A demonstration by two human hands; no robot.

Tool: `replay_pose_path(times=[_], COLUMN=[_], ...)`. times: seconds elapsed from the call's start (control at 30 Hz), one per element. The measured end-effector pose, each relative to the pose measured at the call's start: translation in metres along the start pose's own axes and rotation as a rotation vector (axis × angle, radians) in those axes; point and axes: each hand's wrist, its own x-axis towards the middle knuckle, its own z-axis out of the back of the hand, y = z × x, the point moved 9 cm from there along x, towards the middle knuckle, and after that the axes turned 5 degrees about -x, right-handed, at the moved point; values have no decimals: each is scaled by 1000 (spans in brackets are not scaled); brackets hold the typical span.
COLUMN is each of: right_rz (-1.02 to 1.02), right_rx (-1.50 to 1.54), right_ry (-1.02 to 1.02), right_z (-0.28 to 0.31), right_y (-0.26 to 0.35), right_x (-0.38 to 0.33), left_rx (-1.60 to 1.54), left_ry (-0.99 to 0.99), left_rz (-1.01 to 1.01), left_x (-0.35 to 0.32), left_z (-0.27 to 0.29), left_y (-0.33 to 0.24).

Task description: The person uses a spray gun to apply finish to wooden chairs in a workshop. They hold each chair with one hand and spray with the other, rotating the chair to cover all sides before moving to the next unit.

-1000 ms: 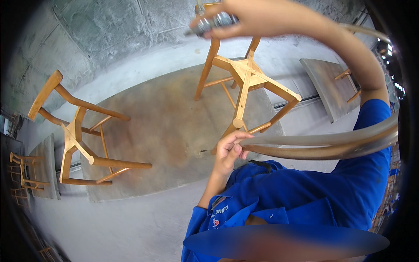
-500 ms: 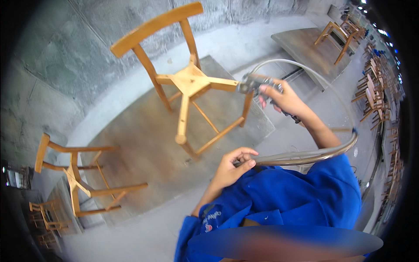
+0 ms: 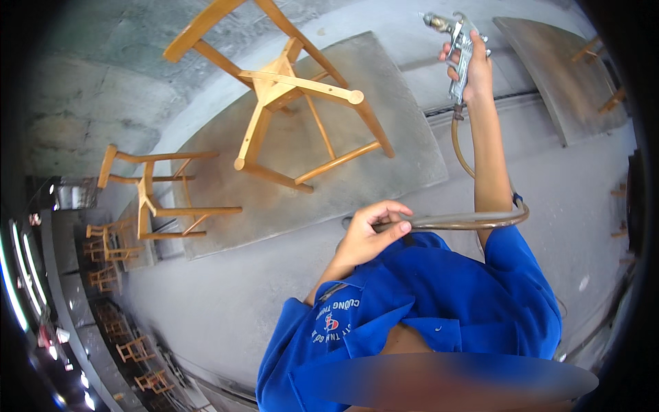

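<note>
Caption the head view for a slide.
Right hand raises a spray gun, left hand holds its hose, near a wooden chair.

Red-white logo patch, shirt chest.

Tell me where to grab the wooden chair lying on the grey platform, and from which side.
Grip the wooden chair by its curved back rail, coming from the upper left. The chair lies tipped with its legs and rungs splayed toward the lower right, so the rail is probably the most open, hand-sized bar, well away from the spray gun in the right hand.
</note>
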Motion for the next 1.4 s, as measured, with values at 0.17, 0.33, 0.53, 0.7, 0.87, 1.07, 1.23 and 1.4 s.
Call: replay_pose_path(times=[0.17,0.33,0.53,0.7,0.87,1.07,1.23,1.4], right_rz=[-148,-315,-286,-308,-366,-399,-453,-548], right_rx=[94,7,-341,157,250,161,-47,-141], right_ry=[73,-19,46,237,335,202,-10,-348], right_z=[12,49,55,-31,-84,0,148,335], right_y=[-56,-120,-128,-95,-91,-130,-152,-168], right_x=[7,-8,-16,-13,-16,-24,-47,-114], left_rx=[140,119,178,225,393,353,323,314], left_ry=[-174,-264,-253,-392,-481,-439,-194,317], left_rz=[-46,50,72,6,-24,11,94,319], left_x=[-7,-10,-7,-18,-25,-4,56,143], left_z=[-10,-15,-46,-51,-54,-55,-92,-162], left_y=[-12,-7,-2,-17,-22,-11,21,76])
